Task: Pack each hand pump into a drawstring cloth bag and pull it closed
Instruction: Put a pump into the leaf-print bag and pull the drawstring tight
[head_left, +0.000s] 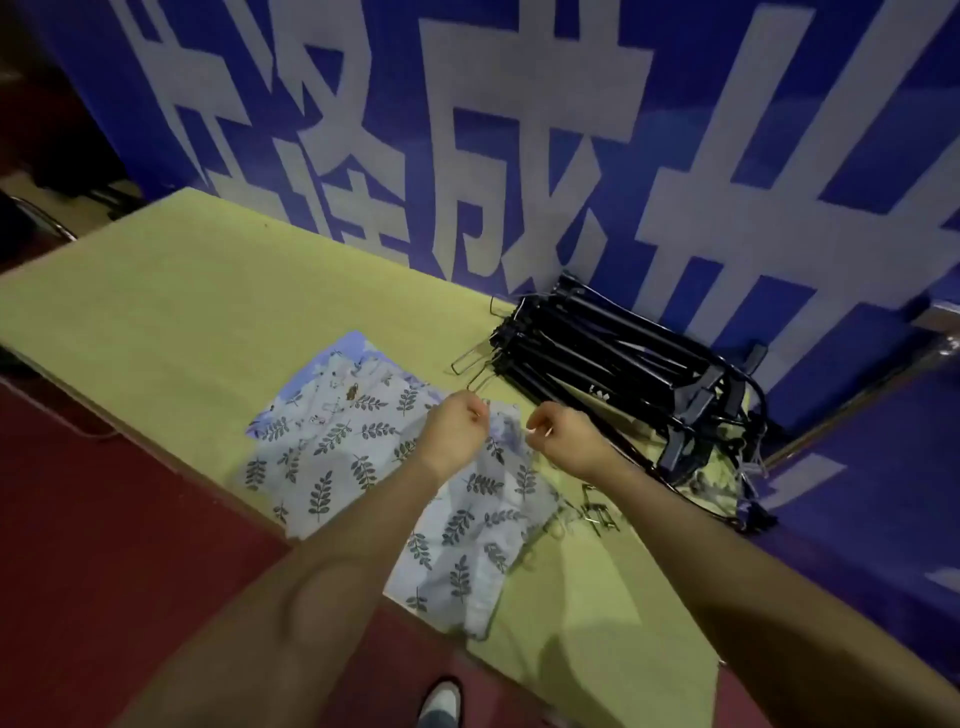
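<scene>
Here, both fists curled tight at the mouth of the leaf-print cloth bag (483, 525): left hand (457, 423) pinching something thin at the rim, right hand (563, 434) likewise, a pale strand just visible at its fingertips — probably the drawstring, though too fine to be sure. Hands close together, bag mouth bunched between them, the rest of the bag trailing down towards the near table edge. Impossible to tell whether a pump already sits inside; no clear bulge or stiff outline in the cloth.

Beneath and to the left, a flat stack of more bags (332, 421) in the same print, on the yellow-green table (182, 312). Behind and to the right, well apart from the hands, a pile of black hand pumps (618, 364) against the blue banner (519, 130), wire foot loops poking out towards the bags. A few small loose bits near the right forearm, too blurred to name.

Likely soft, limp and light, this cloth: no shape of its own, prone to sliding along the cord. Best taken at the rim hem or by the cord ends. Pumps probably rigid, long and heavier; best gripped mid-barrel, fed in narrow end first, hoses and loops apt to snag.
</scene>
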